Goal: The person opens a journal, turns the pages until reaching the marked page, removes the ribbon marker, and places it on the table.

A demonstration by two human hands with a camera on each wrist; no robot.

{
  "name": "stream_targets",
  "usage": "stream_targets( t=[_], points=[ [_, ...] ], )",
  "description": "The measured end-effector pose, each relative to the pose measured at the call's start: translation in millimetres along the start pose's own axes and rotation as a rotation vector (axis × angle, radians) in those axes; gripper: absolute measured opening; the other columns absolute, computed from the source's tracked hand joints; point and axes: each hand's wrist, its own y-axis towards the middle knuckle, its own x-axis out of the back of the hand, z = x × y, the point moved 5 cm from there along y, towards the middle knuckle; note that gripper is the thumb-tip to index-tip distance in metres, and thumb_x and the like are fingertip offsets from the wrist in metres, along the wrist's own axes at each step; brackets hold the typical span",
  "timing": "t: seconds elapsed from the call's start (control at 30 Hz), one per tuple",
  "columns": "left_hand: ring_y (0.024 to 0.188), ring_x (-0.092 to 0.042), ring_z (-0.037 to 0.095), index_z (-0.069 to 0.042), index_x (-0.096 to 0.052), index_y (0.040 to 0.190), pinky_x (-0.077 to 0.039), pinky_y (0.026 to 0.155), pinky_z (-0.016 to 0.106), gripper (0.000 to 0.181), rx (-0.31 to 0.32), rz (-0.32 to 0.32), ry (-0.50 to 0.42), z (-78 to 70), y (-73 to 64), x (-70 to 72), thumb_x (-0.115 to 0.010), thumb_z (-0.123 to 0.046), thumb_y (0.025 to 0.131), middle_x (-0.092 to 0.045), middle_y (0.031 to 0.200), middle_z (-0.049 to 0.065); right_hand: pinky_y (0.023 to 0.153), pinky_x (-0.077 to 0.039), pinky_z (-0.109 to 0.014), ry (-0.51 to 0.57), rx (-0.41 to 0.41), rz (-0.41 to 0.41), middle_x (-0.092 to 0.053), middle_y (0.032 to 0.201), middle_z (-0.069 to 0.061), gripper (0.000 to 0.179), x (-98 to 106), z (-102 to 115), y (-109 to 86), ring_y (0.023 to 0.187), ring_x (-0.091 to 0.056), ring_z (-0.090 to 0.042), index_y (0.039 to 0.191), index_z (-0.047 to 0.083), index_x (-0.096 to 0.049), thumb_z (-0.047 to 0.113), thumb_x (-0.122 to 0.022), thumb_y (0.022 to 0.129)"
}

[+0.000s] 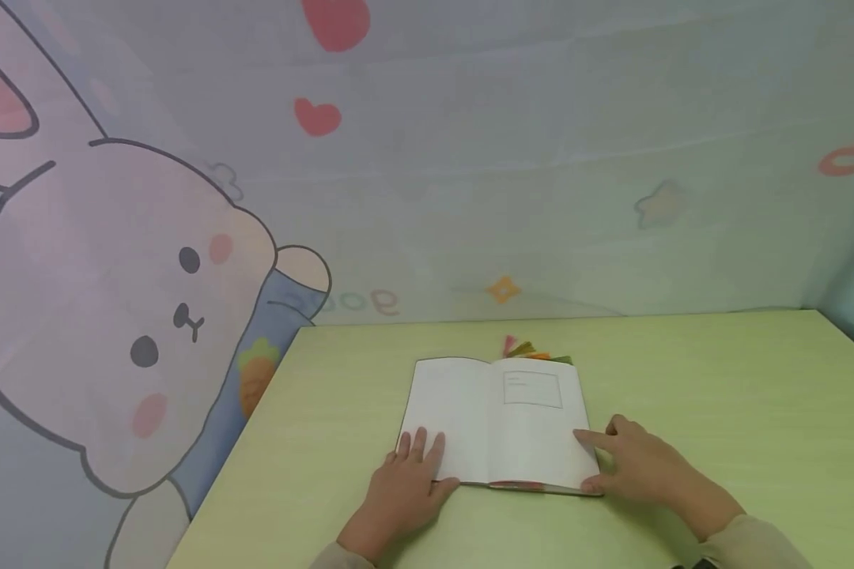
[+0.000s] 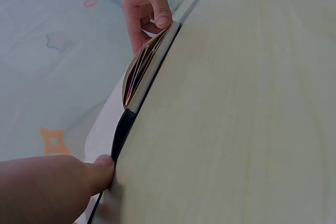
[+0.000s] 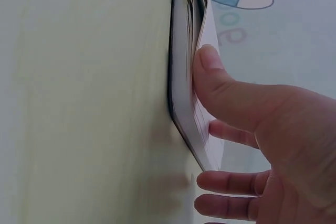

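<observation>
A notebook (image 1: 448, 403) lies spread on the table with two white pages facing up; a printed rectangular box (image 1: 532, 390) sits near the top of the right page. My left hand (image 1: 407, 482) rests on the lower left page, fingers extended, with its thumb along the bottom edge. At the right page my right hand (image 1: 640, 462) touches the paper with a straight index finger, while its thumb presses the page edges near the bottom corner. In the right wrist view, page edges (image 3: 184, 77) fan slightly beside that thumb. Gaps with inserts (image 2: 139, 72) show between the pages in the left wrist view.
Pink, olive, orange and green tassels (image 1: 523, 349) stick out past the notebook's top edge. The pale green table (image 1: 719, 387) extends on both sides. Behind it hangs a cloth backdrop (image 1: 470, 197) with a rabbit, hearts and stars.
</observation>
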Motion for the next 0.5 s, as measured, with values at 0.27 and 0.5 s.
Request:
stream_targets(
  t=[0.27, 0.5],
  points=[
    [0.131, -0.028, 0.042, -0.009, -0.037, 0.143, -0.033, 0.1, 0.053, 0.066, 0.002, -0.01, 0.016, -4.6, 0.1, -1.1, -0.039, -0.053, 0.094, -0.032, 0.145, 0.022, 0.06, -0.039, -0.031, 0.039, -0.032, 0.024, -0.045, 0.095, -0.005, 0.078, 0.7, 0.3, -1.9, 0.078, -0.041, -0.017, 0.128, 0.013, -0.058, 0.059, -0.071, 0.066],
    [0.131, -0.029, 0.043, -0.008, -0.038, 0.142, -0.033, 0.099, 0.053, 0.065, -0.002, -0.016, 0.048, -7.1, -1.7, 3.1, -0.039, -0.052, 0.094, -0.034, 0.144, 0.023, 0.06, -0.038, -0.031, 0.081, -0.055, 0.025, -0.045, 0.095, -0.006, 0.075, 1.4, 3.0, -2.8, 0.078, -0.041, -0.017, 0.129, 0.011, -0.057, 0.052, -0.073, 0.068]
  ],
)
